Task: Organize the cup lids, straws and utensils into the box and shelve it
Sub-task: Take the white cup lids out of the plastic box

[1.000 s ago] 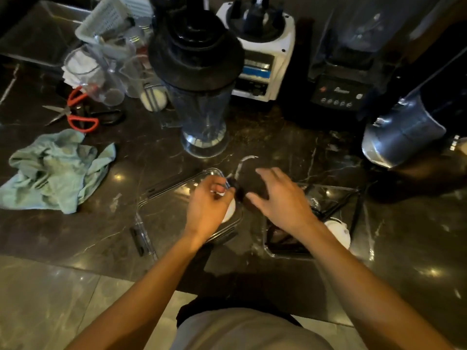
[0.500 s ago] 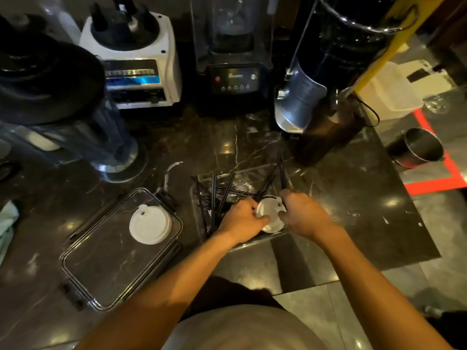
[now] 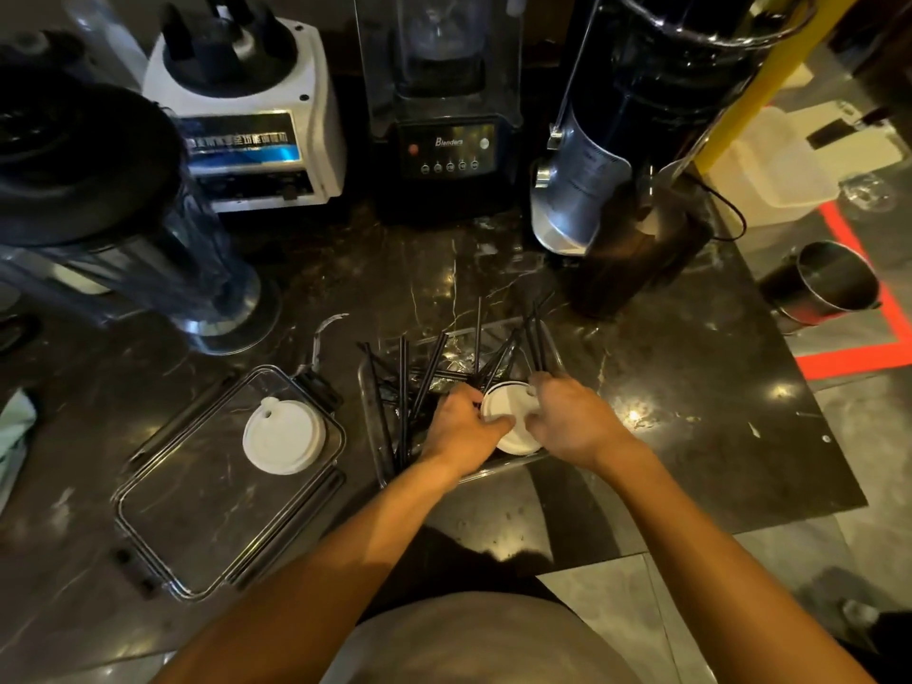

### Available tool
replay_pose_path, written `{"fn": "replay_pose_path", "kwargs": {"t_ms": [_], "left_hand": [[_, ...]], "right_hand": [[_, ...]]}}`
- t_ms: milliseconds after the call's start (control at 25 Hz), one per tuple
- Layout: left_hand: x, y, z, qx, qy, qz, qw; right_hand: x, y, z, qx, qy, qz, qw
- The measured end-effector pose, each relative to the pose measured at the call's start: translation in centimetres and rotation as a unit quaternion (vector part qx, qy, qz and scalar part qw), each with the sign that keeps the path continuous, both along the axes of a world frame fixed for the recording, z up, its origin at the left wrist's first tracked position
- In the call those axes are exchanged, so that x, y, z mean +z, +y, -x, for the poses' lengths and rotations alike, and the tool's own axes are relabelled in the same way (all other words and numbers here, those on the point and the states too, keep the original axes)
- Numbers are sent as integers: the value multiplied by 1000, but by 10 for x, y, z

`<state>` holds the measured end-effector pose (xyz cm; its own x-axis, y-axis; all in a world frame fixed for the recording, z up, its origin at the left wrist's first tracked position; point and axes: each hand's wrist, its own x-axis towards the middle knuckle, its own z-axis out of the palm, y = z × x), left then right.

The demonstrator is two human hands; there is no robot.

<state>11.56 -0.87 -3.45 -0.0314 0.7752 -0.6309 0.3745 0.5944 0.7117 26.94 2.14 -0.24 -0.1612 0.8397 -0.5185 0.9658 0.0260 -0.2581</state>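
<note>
A clear plastic box (image 3: pixel 552 350) sits on the dark marble counter, holding several black straws (image 3: pixel 429 367) that lean over its rim. Inside the box's near right corner lies a white cup lid (image 3: pixel 508 417). My left hand (image 3: pixel 461 429) grips the lid's left edge and my right hand (image 3: pixel 572 419) grips its right edge. To the left lies the box's clear cover (image 3: pixel 197 510) with black clips, and a second white cup lid (image 3: pixel 284 436) rests on it. A clear plastic utensil (image 3: pixel 323 328) lies just beyond the cover.
Behind stand a dark blender jar (image 3: pixel 98 214), a white blender base (image 3: pixel 247 130), a black blender (image 3: pixel 444 116) and a tall black-and-steel machine (image 3: pixel 617 165). A steel cup (image 3: pixel 829 283) sits at the right beside red floor tape. A green cloth (image 3: pixel 15 431) shows at the left edge.
A second ago both hands were over the cover, the left one at the lid there. That lid now lies alone on the cover; both hands have moved right and hold the lid in the box.
</note>
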Motion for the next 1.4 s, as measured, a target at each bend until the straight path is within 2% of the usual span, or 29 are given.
{"fn": "replay_pose_path", "kwargs": {"t_ms": [120,280,440,640,760,880,1000,1160,1400], "left_hand": [[8,-3,4,51,-98,8,994],[28,-6,16,87,-213,-37,973],[43,-7,44,138,-240,-93,956],[46,-17,99,244,-239,-120,932],[39,-31,134,318,-218,-130,913],[23,-49,174,371,-136,-143,907],[4,-69,208,390,-67,-125,910],[-17,-89,223,387,-39,-102,916],[-35,-100,226,378,10,-88,921]], "right_hand": [[4,7,-13,-38,68,-37,996],[15,13,-22,-102,204,-109,967],[29,18,4,-103,281,-152,942],[36,21,72,-89,376,-115,915],[30,23,120,-23,371,-87,924],[17,22,169,63,306,-45,949],[1,12,208,160,242,-4,957],[-20,1,234,280,144,-27,949],[-44,-5,243,311,110,-20,944]]}}
